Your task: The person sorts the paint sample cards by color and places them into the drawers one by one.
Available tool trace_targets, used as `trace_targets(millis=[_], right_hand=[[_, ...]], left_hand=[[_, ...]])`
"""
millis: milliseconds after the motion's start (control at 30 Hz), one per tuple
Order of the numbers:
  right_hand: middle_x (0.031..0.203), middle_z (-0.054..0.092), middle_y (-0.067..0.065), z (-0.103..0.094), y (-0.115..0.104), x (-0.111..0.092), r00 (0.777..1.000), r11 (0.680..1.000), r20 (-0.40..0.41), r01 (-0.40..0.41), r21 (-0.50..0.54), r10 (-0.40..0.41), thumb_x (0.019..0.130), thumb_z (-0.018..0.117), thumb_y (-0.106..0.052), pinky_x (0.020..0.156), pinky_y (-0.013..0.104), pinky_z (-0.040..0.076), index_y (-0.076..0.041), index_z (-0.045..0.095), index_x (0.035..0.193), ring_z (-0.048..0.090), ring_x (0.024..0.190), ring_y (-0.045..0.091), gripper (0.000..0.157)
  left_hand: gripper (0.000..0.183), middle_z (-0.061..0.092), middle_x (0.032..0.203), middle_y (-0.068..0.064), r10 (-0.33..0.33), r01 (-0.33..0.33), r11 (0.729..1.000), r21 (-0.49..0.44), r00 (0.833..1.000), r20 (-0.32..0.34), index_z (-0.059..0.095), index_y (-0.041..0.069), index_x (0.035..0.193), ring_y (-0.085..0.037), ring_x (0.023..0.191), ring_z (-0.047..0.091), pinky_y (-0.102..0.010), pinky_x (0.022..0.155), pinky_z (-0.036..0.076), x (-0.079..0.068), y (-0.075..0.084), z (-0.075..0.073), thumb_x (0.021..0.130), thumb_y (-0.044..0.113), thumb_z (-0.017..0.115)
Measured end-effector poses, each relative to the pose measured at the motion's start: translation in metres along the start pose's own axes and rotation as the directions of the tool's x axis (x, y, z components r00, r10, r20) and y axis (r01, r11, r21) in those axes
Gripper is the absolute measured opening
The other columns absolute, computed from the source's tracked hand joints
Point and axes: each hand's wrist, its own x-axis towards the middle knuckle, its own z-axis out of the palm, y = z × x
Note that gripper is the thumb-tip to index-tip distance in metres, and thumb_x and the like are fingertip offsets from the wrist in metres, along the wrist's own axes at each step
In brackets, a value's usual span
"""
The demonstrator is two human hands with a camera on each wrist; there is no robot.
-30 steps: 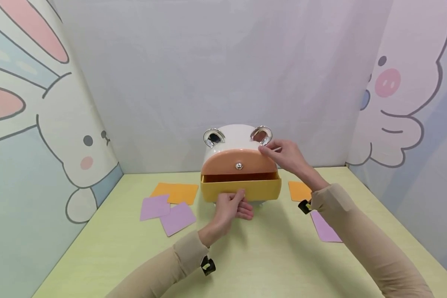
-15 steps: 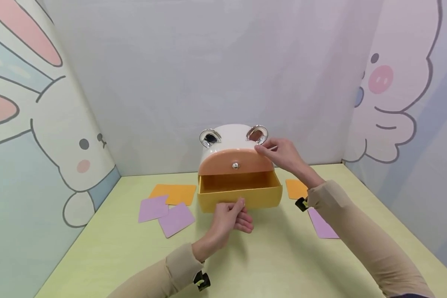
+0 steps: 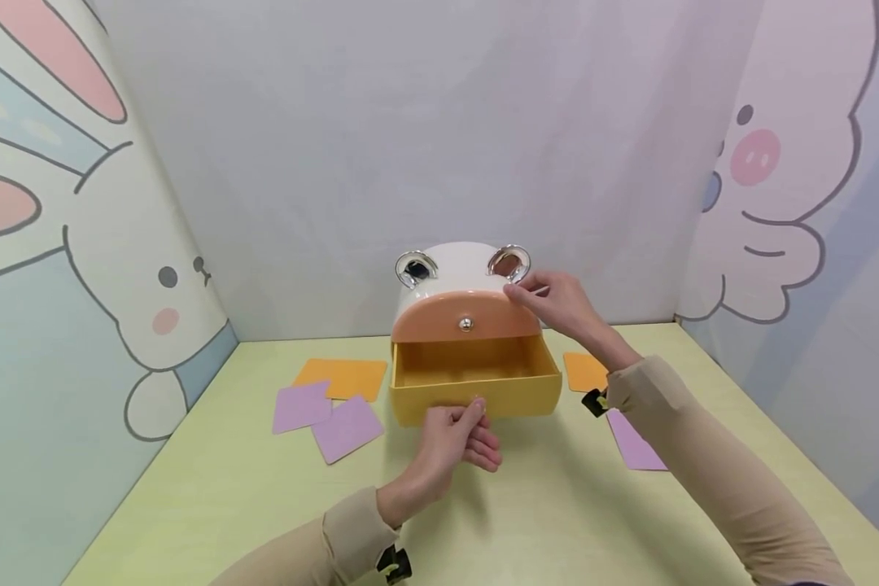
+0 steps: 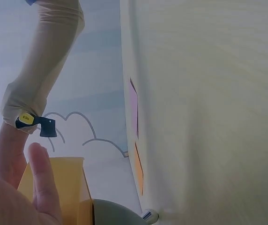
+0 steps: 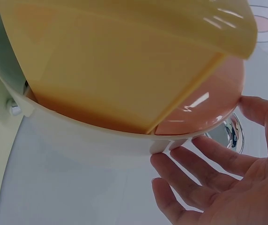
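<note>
A white drawer box (image 3: pixel 460 264) shaped like an animal's head, with two silvery rings on top, stands on the table. Its orange upper drawer (image 3: pixel 439 319) with a round silver knob is closed. Below, the yellow lower drawer (image 3: pixel 516 397) is pulled far out, and nothing shows inside it. My left hand (image 3: pixel 447 448) pinches the middle of the yellow drawer's front between thumb and forefinger; whatever lies between the fingertips is hidden. My right hand (image 3: pixel 560 305) holds the box's upper right edge. In the right wrist view its thumb touches the orange rim while fingers touch the white shell (image 5: pixel 92 140).
Orange cards (image 3: pixel 352 377) and two purple cards (image 3: pixel 347 429) lie left of the box. At the right are another orange card (image 3: pixel 584 372) and a purple card (image 3: pixel 633 443), partly behind the right arm. Walls with cartoon animals enclose the table (image 3: pixel 549 521).
The yellow drawer has slid out toward me, opening wide, with my left hand moving along with it. My right hand has stayed on the box's upper right edge.
</note>
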Motion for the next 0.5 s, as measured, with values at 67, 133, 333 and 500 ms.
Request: trace_targets(millis=[67,133,333,500], right_hand=[[0.109,0.069,0.011,0.0,0.0,0.0,1.0,1.0,-0.001,-0.003,0.003,0.003,0.09,0.061,-0.05,0.083,0.045,0.057,-0.01,0.069,0.102,0.066,0.104,0.031,0.043],[0.109,0.069,0.011,0.0,0.0,0.0,1.0,1.0,-0.002,-0.004,0.003,0.004,0.09,0.061,-0.051,0.083,0.045,0.057,-0.01,0.069,0.102,0.066,0.104,0.031,0.044],[0.109,0.069,0.011,0.0,0.0,0.0,1.0,1.0,-0.001,-0.004,-0.001,0.004,0.09,0.061,-0.05,0.083,0.045,0.057,-0.009,0.069,0.102,0.066,0.104,0.031,0.043],[0.109,0.069,0.012,0.0,-0.001,0.0,1.0,1.0,-0.004,-0.003,-0.015,0.003,0.09,0.061,-0.05,0.083,0.046,0.057,-0.009,0.069,0.103,0.066,0.104,0.031,0.044]], left_hand=[[0.036,0.066,0.066,-0.009,0.0,0.0,1.0,0.004,1.0,0.002,0.058,-0.003,0.084,-0.017,0.053,0.068,-0.04,0.058,0.06,-0.001,0.0,0.0,0.098,0.031,0.056],[0.036,0.066,0.065,-0.009,-0.002,0.002,1.0,0.007,1.0,0.002,0.058,-0.003,0.084,-0.017,0.053,0.068,-0.04,0.058,0.06,-0.003,0.0,0.001,0.098,0.031,0.056],[0.038,0.066,0.065,-0.008,-0.005,0.005,1.0,0.008,1.0,0.003,0.058,-0.003,0.085,-0.017,0.053,0.068,-0.04,0.057,0.06,-0.007,0.0,0.002,0.098,0.032,0.056],[0.038,0.066,0.065,-0.008,-0.006,0.006,1.0,0.008,1.0,0.017,0.059,-0.004,0.085,-0.017,0.052,0.068,-0.04,0.057,0.06,-0.012,0.001,0.004,0.098,0.032,0.056]])
